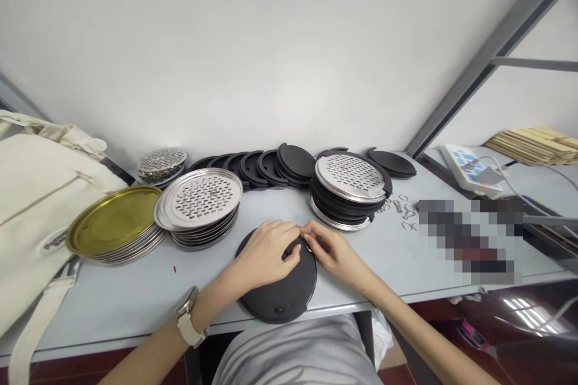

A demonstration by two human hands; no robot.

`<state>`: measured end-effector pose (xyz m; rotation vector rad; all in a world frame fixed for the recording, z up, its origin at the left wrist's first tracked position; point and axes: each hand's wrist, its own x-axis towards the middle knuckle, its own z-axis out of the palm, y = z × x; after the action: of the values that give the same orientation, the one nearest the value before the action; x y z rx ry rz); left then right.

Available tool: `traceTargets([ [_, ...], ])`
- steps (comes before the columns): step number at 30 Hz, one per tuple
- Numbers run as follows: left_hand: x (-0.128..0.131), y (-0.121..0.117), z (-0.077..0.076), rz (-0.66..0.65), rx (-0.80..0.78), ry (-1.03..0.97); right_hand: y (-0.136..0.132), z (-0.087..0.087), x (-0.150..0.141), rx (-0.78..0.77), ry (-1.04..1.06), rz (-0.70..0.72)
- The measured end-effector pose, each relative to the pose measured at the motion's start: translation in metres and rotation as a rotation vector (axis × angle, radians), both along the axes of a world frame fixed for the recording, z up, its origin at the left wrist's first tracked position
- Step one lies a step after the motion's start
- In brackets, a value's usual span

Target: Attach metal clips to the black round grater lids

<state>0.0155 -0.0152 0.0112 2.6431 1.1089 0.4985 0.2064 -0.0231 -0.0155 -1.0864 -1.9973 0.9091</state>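
A round black plastic disc [282, 289] lies at the table's front edge, slightly overhanging it. My left hand [273, 252] rests on its upper part, fingers curled over the far rim and thumb bent inward. At the disc's far right rim, my right hand [327, 249] pinches a small metal ring [309, 247], mostly hidden by the fingers. The fingertips of both hands meet there. Beyond my right hand stands a stack of black discs [343, 207] topped by a silver perforated grater plate [350, 177].
Left are stacked grater plates [208, 198], gold-coloured round lids [120, 222] and a cream bag [36, 192]. More black discs [295, 162] lean along the wall. Loose metal rings [406, 210] lie scattered at right, near a blurred patch. A metal frame post [451, 93] rises behind.
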Motion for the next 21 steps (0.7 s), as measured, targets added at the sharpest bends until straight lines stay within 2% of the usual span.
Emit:
traceTargets([
  [21, 0.0017, -0.0021, 0.0031, 0.037, 0.019, 0.007, -0.009, 0.0079, -0.0018, 0.029, -0.022, -0.044],
])
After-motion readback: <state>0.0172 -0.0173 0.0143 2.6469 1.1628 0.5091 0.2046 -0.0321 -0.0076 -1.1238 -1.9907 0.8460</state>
